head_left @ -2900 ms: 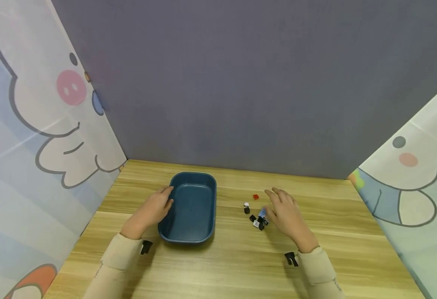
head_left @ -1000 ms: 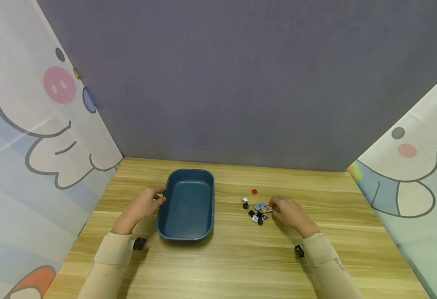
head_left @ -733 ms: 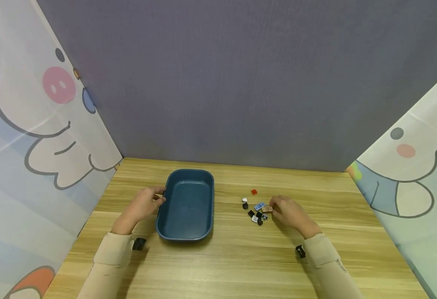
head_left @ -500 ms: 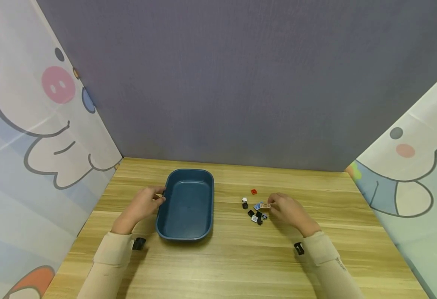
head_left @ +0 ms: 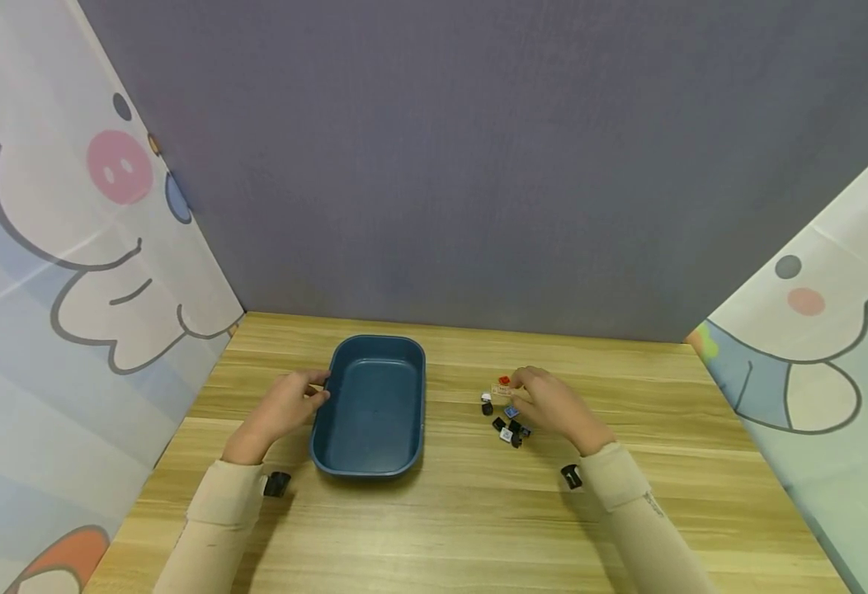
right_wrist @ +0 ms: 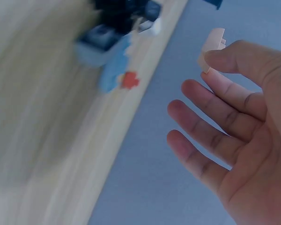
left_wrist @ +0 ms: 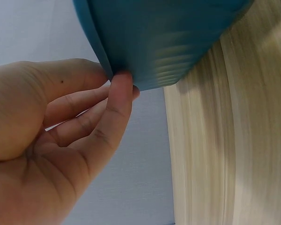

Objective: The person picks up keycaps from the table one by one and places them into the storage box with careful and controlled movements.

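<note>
Grey panelling (head_left: pixel 434 165) rises behind the wood-grain bench (head_left: pixel 434 536), with printed cloths (head_left: pixel 118 169) at either side. What has just changed is on your right: the tan piece (head_left: pixel 501 389) lay against the blue piece (head_left: pixel 511 412), and your right hand (head_left: pixel 549 404) has now lifted it towards the back edge — its grip is a pinch of thumb and index finger, the other fingers spread. That leaves this piece parted from the cluster, while the black pieces (head_left: pixel 498 424), a white tile (head_left: pixel 506 435) and the blue piece lie on the bench, right of centre; the red piece (head_left: pixel 504 380) sits nearest the back edge. Your left hand (head_left: pixel 281 412) hasn't shifted: it pinches the left rim of the blue bin (head_left: pixel 377 412), which stands nearer the left edge. As for writing, you have marks on the tan piece, the white tile and your right sleeve (head_left: pixel 638 511) — all too small to read.
</note>
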Motion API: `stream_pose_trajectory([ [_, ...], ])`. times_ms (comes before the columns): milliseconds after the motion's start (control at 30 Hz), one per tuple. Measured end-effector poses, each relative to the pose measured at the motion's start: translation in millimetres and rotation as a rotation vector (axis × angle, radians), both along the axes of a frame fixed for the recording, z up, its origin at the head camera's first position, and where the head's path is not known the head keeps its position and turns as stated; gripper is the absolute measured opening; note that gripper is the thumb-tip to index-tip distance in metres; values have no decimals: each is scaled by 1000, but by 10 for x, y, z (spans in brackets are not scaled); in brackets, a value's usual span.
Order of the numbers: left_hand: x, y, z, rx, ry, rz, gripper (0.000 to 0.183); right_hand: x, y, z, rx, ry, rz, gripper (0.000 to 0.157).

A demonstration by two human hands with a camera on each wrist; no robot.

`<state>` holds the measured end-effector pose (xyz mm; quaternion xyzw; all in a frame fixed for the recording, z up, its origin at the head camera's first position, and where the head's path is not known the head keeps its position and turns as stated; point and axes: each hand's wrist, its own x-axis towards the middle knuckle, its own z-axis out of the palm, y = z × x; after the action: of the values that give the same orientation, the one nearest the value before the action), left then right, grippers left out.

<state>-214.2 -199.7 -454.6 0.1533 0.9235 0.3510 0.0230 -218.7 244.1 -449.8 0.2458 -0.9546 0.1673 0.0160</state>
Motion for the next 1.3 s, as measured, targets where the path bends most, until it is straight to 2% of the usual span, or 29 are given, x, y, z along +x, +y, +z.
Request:
stream_pose_trajectory([
  [267,2,4,3,6,15,11,36,-157,-352,197,-10,-9,43,18],
  [667,7,-26,-25,23,-3,13,37,-421,-937,310,-55,-38,122,18],
  [1067,15,-23,-24,23,7,17,37,-628,-1592,316,-19,-62,214,18],
  [1300,16,-9,-24,26,13,4,37,-676,-1748,258,7,-81,213,18],
])
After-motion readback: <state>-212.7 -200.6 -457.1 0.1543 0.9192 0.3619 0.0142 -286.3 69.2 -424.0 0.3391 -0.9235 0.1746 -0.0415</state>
